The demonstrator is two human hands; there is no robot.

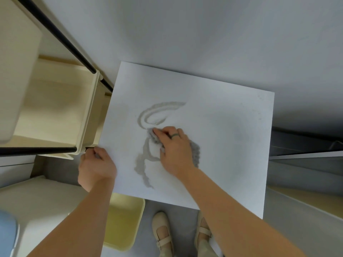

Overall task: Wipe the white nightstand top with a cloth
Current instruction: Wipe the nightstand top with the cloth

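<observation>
The white nightstand top [222, 115] fills the middle of the head view, seen from above. Grey wet streaks [159, 110] curve across it, above and below my right hand. My right hand [175, 147] presses a crumpled grey cloth [194, 153] flat onto the top near its centre, fingers spread over it; a ring is on one finger. My left hand [96, 166] grips the nightstand's left front edge, fingers curled around it.
A cream rolling cart [61, 108] with black rails stands tight against the nightstand's left side. A pale yellow bin [124, 219] sits on the floor below the front edge. My feet in beige shoes [163, 234] stand at the front. A grey wall lies behind.
</observation>
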